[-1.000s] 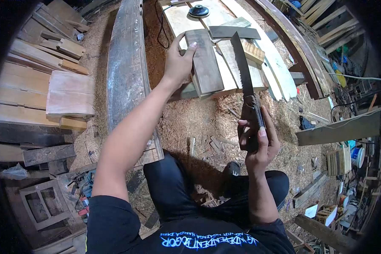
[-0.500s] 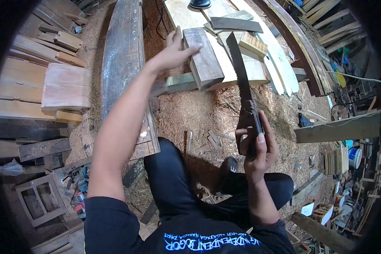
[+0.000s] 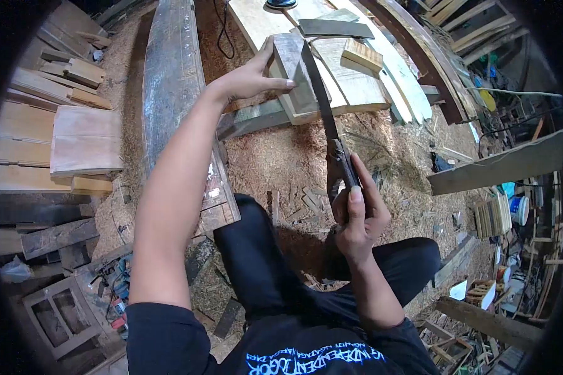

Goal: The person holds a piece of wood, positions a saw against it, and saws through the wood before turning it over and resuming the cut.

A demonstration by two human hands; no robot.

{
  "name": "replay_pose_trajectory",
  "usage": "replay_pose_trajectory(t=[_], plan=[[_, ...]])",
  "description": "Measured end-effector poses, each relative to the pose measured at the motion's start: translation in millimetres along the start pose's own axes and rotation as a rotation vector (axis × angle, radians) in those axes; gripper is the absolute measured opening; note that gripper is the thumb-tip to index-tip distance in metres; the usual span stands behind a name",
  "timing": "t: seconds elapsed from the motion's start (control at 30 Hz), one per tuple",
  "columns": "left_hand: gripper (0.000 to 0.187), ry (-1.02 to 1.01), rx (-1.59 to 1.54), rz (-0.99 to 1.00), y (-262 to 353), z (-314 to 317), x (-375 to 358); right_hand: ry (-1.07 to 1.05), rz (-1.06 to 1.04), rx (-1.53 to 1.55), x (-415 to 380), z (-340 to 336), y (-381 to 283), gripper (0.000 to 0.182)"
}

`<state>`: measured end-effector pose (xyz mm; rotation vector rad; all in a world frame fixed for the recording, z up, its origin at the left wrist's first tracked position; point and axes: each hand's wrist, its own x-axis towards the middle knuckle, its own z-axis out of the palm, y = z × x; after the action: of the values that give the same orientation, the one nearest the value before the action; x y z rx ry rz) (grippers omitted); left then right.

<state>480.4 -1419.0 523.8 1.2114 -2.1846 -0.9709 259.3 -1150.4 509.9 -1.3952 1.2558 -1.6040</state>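
My left hand (image 3: 249,78) grips a squared wooden block (image 3: 294,65), its thumb across the top and the other fingers along the left side. The block lies on a pale board, its near end sticking out toward me. In my right hand (image 3: 360,219) is a handsaw (image 3: 322,94), held by its dark handle with fingers wrapped around it. The saw's blade points away from me, and overlaps the right edge of the block in this view.
A smaller wood block (image 3: 361,57) and a dark flat strip (image 3: 334,29) lie on the pale boards to the right. A long worn plank (image 3: 172,81) runs along the left. Shavings cover the floor (image 3: 272,156); stacked boards (image 3: 84,140) stand further left.
The saw has moved left, bringing its blade from apart to right beside the block. My left hand has settled its grip on the block, which sits turned slightly differently.
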Motion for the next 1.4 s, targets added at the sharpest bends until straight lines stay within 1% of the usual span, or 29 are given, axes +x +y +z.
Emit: replay_pose_trajectory(t=[0.07,0.17,0.27,0.3,0.4,0.47,0.53,0.6,0.63,0.73,0.8,0.87,0.93,1.0,1.17,1.23,1.4], plan=[[0.139,0.015,-0.011,0.022,-2,2,1,0.003,-0.025,-0.018,0,3,-3,0.050],[0.136,0.021,0.005,0.073,-8,4,6,0.016,0.020,0.039,0,6,-7,0.048],[0.136,0.022,0.058,0.025,-16,8,13,-0.006,0.041,0.085,-3,6,-10,0.044],[0.137,0.048,0.070,0.071,-17,10,15,-0.008,0.041,0.087,-2,6,-9,0.044],[0.139,0.028,0.080,0.039,-22,11,15,0.025,0.022,0.028,-5,5,-2,0.048],[0.139,0.014,0.051,0.058,-28,12,17,-0.005,-0.036,-0.100,-7,1,5,0.047],[0.139,0.016,0.026,0.075,-21,11,15,-0.004,-0.031,-0.103,-8,1,6,0.047],[0.138,0.018,0.077,0.028,-16,8,9,-0.015,-0.060,-0.145,-7,0,4,0.047],[0.138,0.020,0.088,0.022,-13,7,6,-0.028,-0.038,-0.213,-6,-1,-3,0.045],[0.134,-0.003,0.049,0.026,-7,6,3,-0.074,-0.215,-0.239,-1,0,-2,0.047],[0.122,0.066,0.130,0.062,-5,7,-1,-0.054,-0.240,-0.237,1,1,-3,0.048],[0.122,0.046,0.160,0.042,-3,4,0,-0.095,-0.199,-0.209,1,0,-3,0.048],[0.127,0.033,0.121,0.082,-7,2,3,-0.121,-0.210,-0.215,2,-4,-5,0.049],[0.128,0.023,0.126,0.073,-6,0,3,-0.172,-0.163,-0.217,4,-7,-6,0.050],[0.132,0.011,0.133,0.052,-1,0,3,-0.148,-0.185,-0.175,2,-5,1,0.050],[0.135,0.012,0.137,0.075,-3,0,3,-0.152,-0.185,-0.173,1,-4,2,0.049],[0.135,0.019,0.174,0.059,-2,0,3,-0.139,-0.170,-0.141,5,-7,-1,0.048]])
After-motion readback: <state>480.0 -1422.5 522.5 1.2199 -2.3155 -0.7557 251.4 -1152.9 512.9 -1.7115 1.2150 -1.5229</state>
